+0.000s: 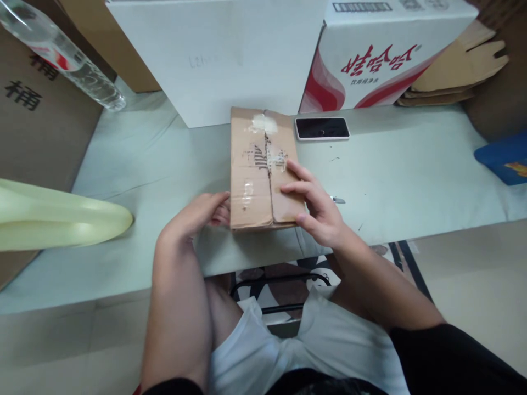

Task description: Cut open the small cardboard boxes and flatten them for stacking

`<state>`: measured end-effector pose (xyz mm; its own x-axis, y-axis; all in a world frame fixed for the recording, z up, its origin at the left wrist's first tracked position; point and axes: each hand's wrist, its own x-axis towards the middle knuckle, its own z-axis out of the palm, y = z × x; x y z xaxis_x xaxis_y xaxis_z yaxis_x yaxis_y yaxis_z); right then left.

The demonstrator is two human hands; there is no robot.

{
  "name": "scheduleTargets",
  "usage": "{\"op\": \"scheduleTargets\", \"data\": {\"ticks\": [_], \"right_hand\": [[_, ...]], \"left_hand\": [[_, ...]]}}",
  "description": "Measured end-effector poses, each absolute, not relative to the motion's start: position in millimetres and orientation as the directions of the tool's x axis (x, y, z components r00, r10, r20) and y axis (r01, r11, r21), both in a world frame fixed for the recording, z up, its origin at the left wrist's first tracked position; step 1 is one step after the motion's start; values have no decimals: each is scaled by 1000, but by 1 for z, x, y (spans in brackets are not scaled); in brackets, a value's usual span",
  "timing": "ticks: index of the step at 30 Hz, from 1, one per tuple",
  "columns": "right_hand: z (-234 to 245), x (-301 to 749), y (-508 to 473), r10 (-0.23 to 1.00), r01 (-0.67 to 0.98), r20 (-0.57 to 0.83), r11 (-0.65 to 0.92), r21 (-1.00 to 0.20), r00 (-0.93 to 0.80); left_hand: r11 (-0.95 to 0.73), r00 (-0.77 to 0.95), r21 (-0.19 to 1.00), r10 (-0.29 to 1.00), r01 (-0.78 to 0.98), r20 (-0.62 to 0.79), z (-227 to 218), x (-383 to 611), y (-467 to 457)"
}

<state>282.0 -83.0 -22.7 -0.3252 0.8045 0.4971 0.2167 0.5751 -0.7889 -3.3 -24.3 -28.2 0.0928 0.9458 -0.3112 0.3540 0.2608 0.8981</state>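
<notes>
A small brown cardboard box (pixel 251 186) lies on the cloth-covered table in front of me, its two top flaps meeting along a dark, torn seam with scraps of clear tape. My right hand (pixel 315 206) grips its right side, two fingers over the top flap and the thumb by the near corner. Against the left side sits my left hand (pixel 206 211), thumb touching the box and fingers curled; their tips are partly hidden. Just beyond my right hand the tip of a small blade (pixel 338 200) pokes out, the rest of it covered.
A phone (pixel 322 128) lies right behind the box. White cartons (pixel 247 60) stand along the back. At left are a water bottle (pixel 68 57) and a pale yellow rounded object (pixel 61 216). Folded cardboard (pixel 448 68) and a blue object (pixel 504 159) are at right.
</notes>
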Motion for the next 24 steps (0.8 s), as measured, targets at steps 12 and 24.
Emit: {"op": "scheduleTargets", "data": {"ticks": [12,24], "right_hand": [[-17,274,-83,699,140,469,624,-769,-541],[-18,272,-82,759,210,485,609,-765,-435]], "left_hand": [[-631,82,759,775,161,627,-32,-2,-7],[-571,17,775,808,272,589,-47,-14,-1]]}}
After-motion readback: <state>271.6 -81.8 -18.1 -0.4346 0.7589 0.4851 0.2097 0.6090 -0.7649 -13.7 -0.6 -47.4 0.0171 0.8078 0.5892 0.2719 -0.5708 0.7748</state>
